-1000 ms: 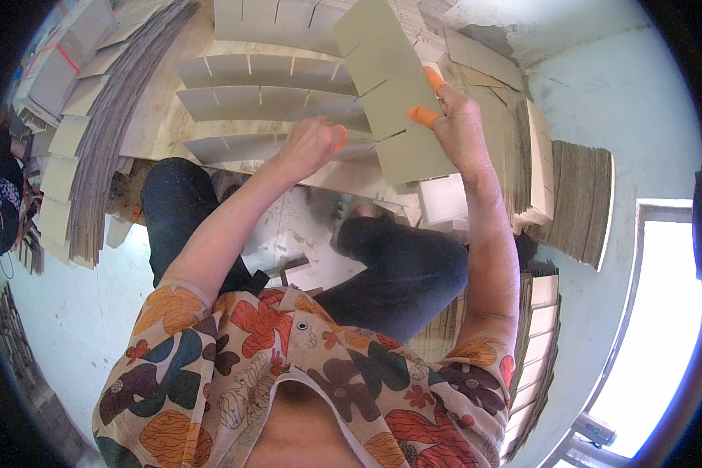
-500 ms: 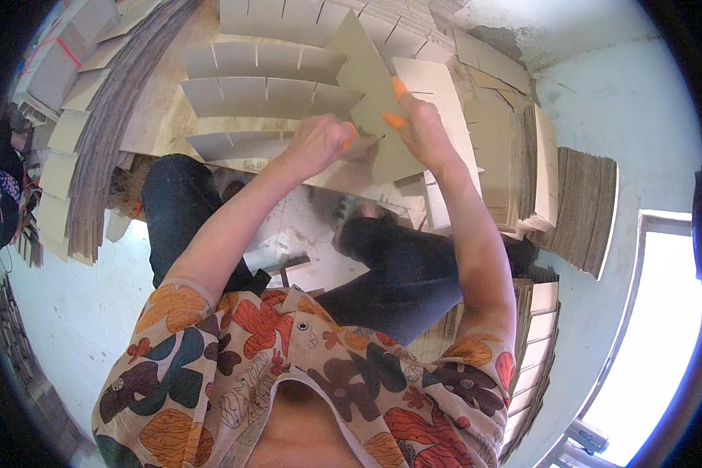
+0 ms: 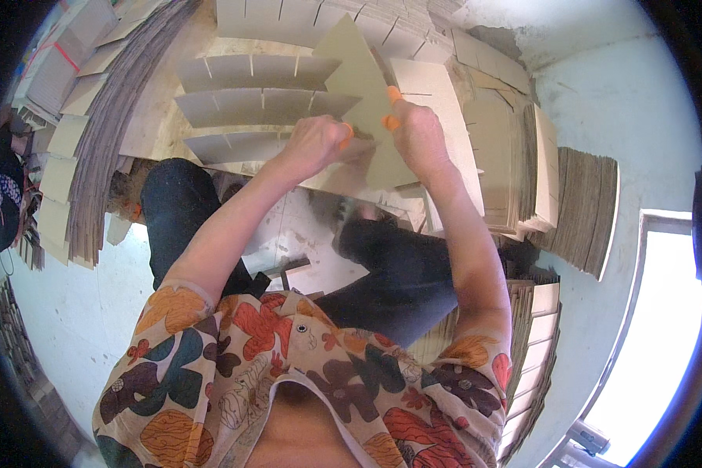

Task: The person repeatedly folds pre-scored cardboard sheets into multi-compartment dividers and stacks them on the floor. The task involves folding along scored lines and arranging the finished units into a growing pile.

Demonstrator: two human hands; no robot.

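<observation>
My left hand (image 3: 313, 147) is closed at the nearest slotted cardboard strip (image 3: 238, 147), which shows on both sides of it; the fingertips' grip is partly hidden. My right hand (image 3: 420, 140) is closed on the right edge of a grey cardboard sheet (image 3: 356, 74), which stands up with one corner pointing away from me. Orange covers sit on fingers of both hands. Two more slotted strips, a middle strip (image 3: 234, 108) and a farther strip (image 3: 242, 72), stand on edge in rows behind, their right ends meeting the sheet.
The wooden work surface (image 3: 152, 125) carries another row of slotted cardboard (image 3: 288, 19) at the far side. To the right lie a pale cardboard sheet (image 3: 437, 86) and cardboard stacks (image 3: 499, 156). A tall cardboard stack (image 3: 109, 140) stands left. My knees are below the table's front edge.
My right hand has shifted slightly left, its fingers now closed more tightly at the sheet's edge. The standing strips and sheet have shifted slightly left; my left hand has barely moved.
</observation>
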